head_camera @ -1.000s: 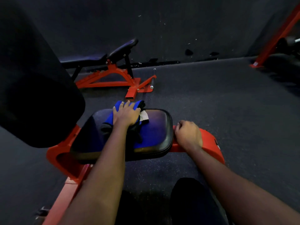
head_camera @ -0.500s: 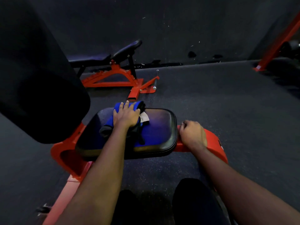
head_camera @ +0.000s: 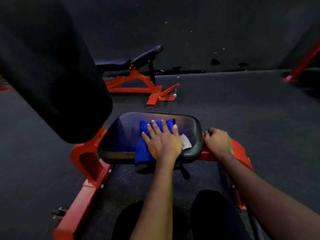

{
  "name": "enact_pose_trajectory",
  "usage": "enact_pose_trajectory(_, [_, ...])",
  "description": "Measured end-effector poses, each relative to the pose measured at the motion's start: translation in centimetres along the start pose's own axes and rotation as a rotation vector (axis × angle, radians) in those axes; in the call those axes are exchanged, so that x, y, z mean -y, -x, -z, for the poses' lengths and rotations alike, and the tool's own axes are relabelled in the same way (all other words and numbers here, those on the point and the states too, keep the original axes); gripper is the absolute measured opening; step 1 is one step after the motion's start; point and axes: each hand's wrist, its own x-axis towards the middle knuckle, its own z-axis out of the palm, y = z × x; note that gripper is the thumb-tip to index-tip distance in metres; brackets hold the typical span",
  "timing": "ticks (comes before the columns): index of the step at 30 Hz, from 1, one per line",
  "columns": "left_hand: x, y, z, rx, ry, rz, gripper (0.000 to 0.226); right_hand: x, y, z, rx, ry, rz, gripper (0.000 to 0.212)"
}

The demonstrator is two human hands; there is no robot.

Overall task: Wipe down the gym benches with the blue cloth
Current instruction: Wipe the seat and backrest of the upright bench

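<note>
While our left hand (head_camera: 162, 141) presses blue cloth (head_camera: 143, 151) flat on seat pad (head_camera: 190, 125), fingers (head_camera: 155, 126) straight and spread, we'd overlap strokes out to the edges; right hand (head_camera: 219, 142) grips red frame (head_camera: 239, 148), bracing

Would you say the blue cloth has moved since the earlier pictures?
Yes: the blue cloth slid from the far edge of the black padded seat toward its near edge.

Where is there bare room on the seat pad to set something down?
Bare: left part of the seat pad, between the backrest pad and the blue cloth; also a narrow strip along its far edge, beyond the left hand. Crowded: centre and near edge, under cloth and hand; right edge, where the right hand grips the red frame.
</note>
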Motion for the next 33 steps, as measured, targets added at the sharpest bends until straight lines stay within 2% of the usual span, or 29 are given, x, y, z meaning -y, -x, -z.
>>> enact_pose_trajectory(3, [0.9, 0.4, 1.4, -0.02, 0.307, -0.03, 0.06, 1.7, 0.0, 1.6, -0.039, -0.313, -0.097, 0.022])
enact_pose_trajectory(5, [3.0, 0.9, 2.8, -0.173, 0.619, 0.013, 0.048, 5.6, 0.8, 2.9, -0.189, -0.41, 0.008, 0.018])
enact_pose_trajectory(6, [4.2, 1.5, 3.2, -0.287, 0.728, 0.064, 0.041, 8.1, 1.7, 3.3, -0.21, -0.375, 0.119, 0.017])
enact_pose_trajectory(7, [5.8, 2.1, 3.4, -0.424, 0.787, 0.13, 0.034, 10.7, 2.8, 3.2, -0.162, -0.262, 0.251, 0.02])
enact_pose_trajectory(8, [7.4, 2.7, 3.4, -0.561, 0.814, 0.185, 0.029, 13.2, 4.1, 2.9, -0.041, -0.104, 0.358, 0.032])
enact_pose_trajectory(10, [10.7, 3.2, 3.1, -0.784, 0.815, 0.289, 0.024, 16.8, 6.9, 1.0, 0.321, 0.209, 0.427, 0.069])
enact_pose_trajectory(11, [12.1, 3.0, 2.9, -0.831, 0.805, 0.35, 0.024, 17.8, 7.8, -0.4, 0.452, 0.315, 0.432, 0.083])
enact_pose_trajectory(13, [14.6, 2.3, 2.6, -0.8, 0.82, 0.469, 0.028, 18.5, 9.3, -3.2, 0.495, 0.44, 0.515, 0.085])
enact_pose_trajectory(15, [16.3, 1.7, 2.1, -0.692, 0.844, 0.5, 0.031, 18.0, 9.7, -4.4, 0.403, 0.457, 0.571, 0.071])
enact_pose_trajectory(17, [16.9, 1.5, 1.8, -0.615, 0.836, 0.475, 0.032, 16.8, 9.6, -4.4, 0.347, 0.44, 0.642, 0.062])
enact_pose_trajectory(19, [17.0, 1.4, 1.4, -0.594, 0.834, 0.453, 0.033, 15.7, 9.4, -4.1, 0.328, 0.442, 0.747, 0.063])
enact_pose_trajectory(26, [18.6, 1.5, 1.2, -0.568, 0.859, 0.379, 0.034, 18.7, 7.4, -4.9, 0.415, 0.335, 0.895, 0.062])
enact_pose_trajectory(28, [19.5, 1.6, 1.8, -0.626, 0.867, 0.364, 0.03, 17.6, 7.2, -3.7, 0.466, 0.294, 1.025, 0.061])
enact_pose_trajectory(30, [20.5, 1.1, 3.3, -0.792, 0.847, 0.359, 0.024, 16.2, 7.2, -2.7, 0.521, 0.309, 1.161, 0.061])
enact_pose_trajectory(33, [22.2, -1.4, 6.5, -1.027, 0.84, 0.266, 0.028, 17.1, 6.7, -3.6, 0.615, 0.324, 1.194, 0.056])
